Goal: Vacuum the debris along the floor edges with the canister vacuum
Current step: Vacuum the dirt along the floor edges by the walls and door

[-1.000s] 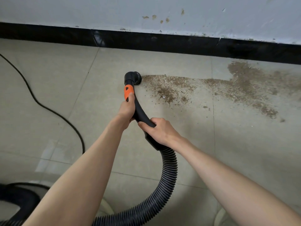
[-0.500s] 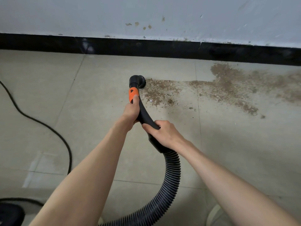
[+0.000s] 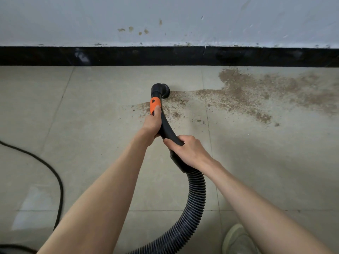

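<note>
A black curved vacuum wand (image 3: 166,129) with an orange band (image 3: 155,105) ends in a round black nozzle (image 3: 161,89) set on the tiled floor, at the left end of a brown debris patch (image 3: 256,94). My left hand (image 3: 151,123) grips the wand just below the orange band. My right hand (image 3: 187,150) grips the wand lower down, where it joins the ribbed black hose (image 3: 194,204). The debris spreads rightward along the black baseboard (image 3: 110,56), with thin scatter around the nozzle.
A black power cord (image 3: 58,182) curves over the floor at the left. The hose loops down to the bottom edge. A pale shoe (image 3: 236,239) shows at the bottom right. A stained white wall (image 3: 165,19) rises above the baseboard.
The nozzle has slid right into the debris, clearing part of the left end of the patch. The view has shifted, and both hands keep their grip on the wand.
</note>
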